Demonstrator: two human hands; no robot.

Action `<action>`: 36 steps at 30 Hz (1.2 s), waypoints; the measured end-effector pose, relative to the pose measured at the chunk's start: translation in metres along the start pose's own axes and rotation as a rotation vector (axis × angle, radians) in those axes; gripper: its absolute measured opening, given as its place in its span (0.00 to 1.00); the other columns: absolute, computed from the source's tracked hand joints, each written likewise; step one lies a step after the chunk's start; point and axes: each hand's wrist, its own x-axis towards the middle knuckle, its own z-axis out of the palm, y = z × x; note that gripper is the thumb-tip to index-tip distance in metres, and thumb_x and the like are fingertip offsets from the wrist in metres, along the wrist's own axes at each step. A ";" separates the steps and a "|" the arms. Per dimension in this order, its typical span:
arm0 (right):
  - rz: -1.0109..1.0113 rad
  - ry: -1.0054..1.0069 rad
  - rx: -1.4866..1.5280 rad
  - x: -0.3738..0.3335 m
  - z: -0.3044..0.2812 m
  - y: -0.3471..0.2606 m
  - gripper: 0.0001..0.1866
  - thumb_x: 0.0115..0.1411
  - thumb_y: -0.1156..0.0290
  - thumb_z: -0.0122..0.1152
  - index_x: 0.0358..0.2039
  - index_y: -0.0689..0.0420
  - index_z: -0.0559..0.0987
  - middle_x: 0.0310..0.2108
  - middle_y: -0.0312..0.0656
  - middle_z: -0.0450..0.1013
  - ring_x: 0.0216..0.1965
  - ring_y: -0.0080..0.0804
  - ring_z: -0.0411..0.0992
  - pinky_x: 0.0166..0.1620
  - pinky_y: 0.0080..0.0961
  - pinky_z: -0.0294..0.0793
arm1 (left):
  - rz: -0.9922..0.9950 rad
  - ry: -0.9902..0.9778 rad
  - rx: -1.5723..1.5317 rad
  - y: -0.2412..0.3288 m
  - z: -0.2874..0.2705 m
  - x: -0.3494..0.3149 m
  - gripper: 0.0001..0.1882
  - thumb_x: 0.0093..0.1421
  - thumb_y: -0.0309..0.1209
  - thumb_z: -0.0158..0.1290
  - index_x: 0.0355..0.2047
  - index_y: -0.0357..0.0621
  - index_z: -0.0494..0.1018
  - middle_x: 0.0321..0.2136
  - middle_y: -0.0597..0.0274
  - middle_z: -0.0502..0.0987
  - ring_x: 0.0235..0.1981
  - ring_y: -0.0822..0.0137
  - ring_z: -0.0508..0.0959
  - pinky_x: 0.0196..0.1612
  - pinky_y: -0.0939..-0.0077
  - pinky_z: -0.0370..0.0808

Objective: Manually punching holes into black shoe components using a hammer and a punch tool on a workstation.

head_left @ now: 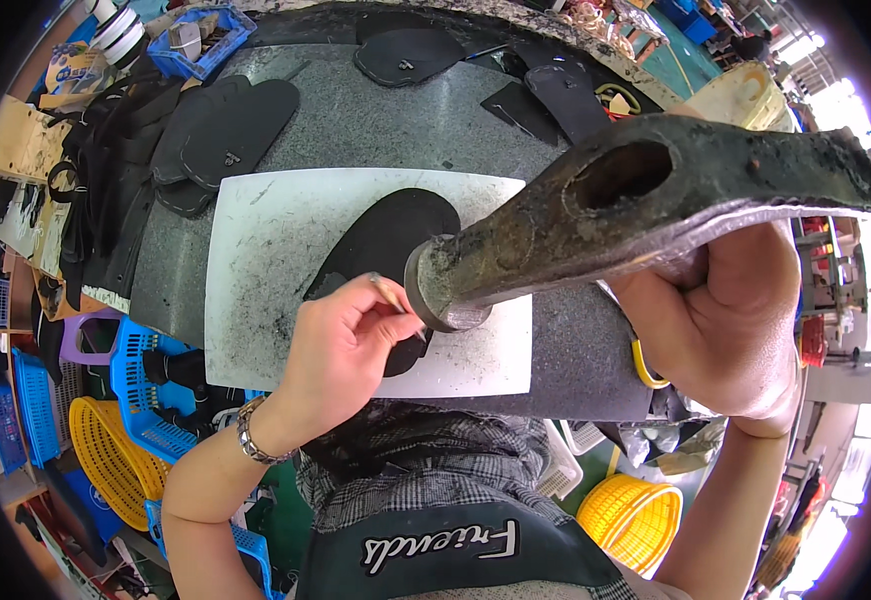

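In the head view, my left hand (336, 335) pinches a thin tool (390, 295) over the black piece (396, 225), central on the white board (486, 370); my right hand (721, 315), at three o'clock, grips the hammer (556, 235). I judge this piece unfinished, since tools are over it; the other pieces (246, 125), at eleven and twelve o'clock, I cannot tell.

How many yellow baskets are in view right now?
2: one yellow basket at lower left, beside a blue basket; another at lower right, below the near edge of the grey worktop. More could be hidden under it.
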 end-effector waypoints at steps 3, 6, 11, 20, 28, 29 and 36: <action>0.034 -0.007 -0.007 -0.003 0.000 0.002 0.22 0.52 0.84 0.63 0.48 0.66 0.71 0.42 0.42 0.75 0.41 0.23 0.73 0.44 0.20 0.73 | -0.125 0.029 -0.166 0.002 0.002 0.003 0.03 0.57 0.20 0.56 0.31 0.35 0.72 0.26 0.54 0.79 0.28 0.71 0.80 0.32 0.82 0.74; 0.012 0.027 -0.005 -0.003 -0.001 0.004 0.21 0.51 0.84 0.63 0.48 0.66 0.72 0.42 0.43 0.75 0.41 0.25 0.74 0.44 0.21 0.74 | 0.089 0.029 0.188 -0.004 0.004 -0.002 0.04 0.55 0.20 0.57 0.30 0.38 0.73 0.25 0.55 0.77 0.26 0.68 0.79 0.28 0.79 0.74; 0.028 -0.129 -0.227 0.009 0.000 -0.011 0.18 0.50 0.84 0.63 0.44 0.65 0.74 0.34 0.41 0.76 0.35 0.27 0.75 0.37 0.23 0.75 | 0.382 0.002 0.511 0.011 0.009 -0.002 0.05 0.53 0.20 0.57 0.30 0.39 0.74 0.23 0.57 0.75 0.23 0.60 0.76 0.24 0.74 0.72; 0.022 -0.030 -0.136 0.005 0.004 -0.005 0.16 0.50 0.85 0.62 0.41 0.66 0.75 0.38 0.43 0.73 0.32 0.24 0.72 0.32 0.18 0.71 | 0.130 0.033 0.118 -0.010 0.004 0.004 0.04 0.56 0.19 0.55 0.33 0.35 0.73 0.25 0.56 0.78 0.24 0.71 0.78 0.27 0.78 0.72; 0.092 -0.039 -0.163 0.001 -0.005 -0.008 0.22 0.47 0.83 0.68 0.45 0.65 0.76 0.44 0.45 0.74 0.45 0.33 0.73 0.49 0.27 0.71 | -0.105 -0.065 -0.041 0.004 0.001 0.004 0.02 0.60 0.17 0.51 0.34 0.31 0.70 0.32 0.58 0.75 0.37 0.66 0.79 0.46 0.73 0.76; 0.091 -0.038 -0.163 0.002 -0.005 -0.008 0.22 0.47 0.83 0.68 0.45 0.65 0.76 0.44 0.45 0.74 0.45 0.33 0.73 0.49 0.27 0.71 | -0.136 0.001 -0.155 0.003 0.003 0.005 0.03 0.59 0.18 0.52 0.34 0.33 0.72 0.30 0.60 0.77 0.35 0.72 0.79 0.40 0.77 0.76; 0.140 -0.075 -0.244 0.000 -0.011 -0.015 0.20 0.47 0.83 0.67 0.44 0.65 0.76 0.44 0.45 0.74 0.43 0.34 0.74 0.48 0.27 0.72 | 0.145 -0.069 0.351 0.004 0.009 0.000 0.02 0.60 0.19 0.52 0.33 0.32 0.71 0.32 0.58 0.77 0.37 0.68 0.81 0.37 0.79 0.78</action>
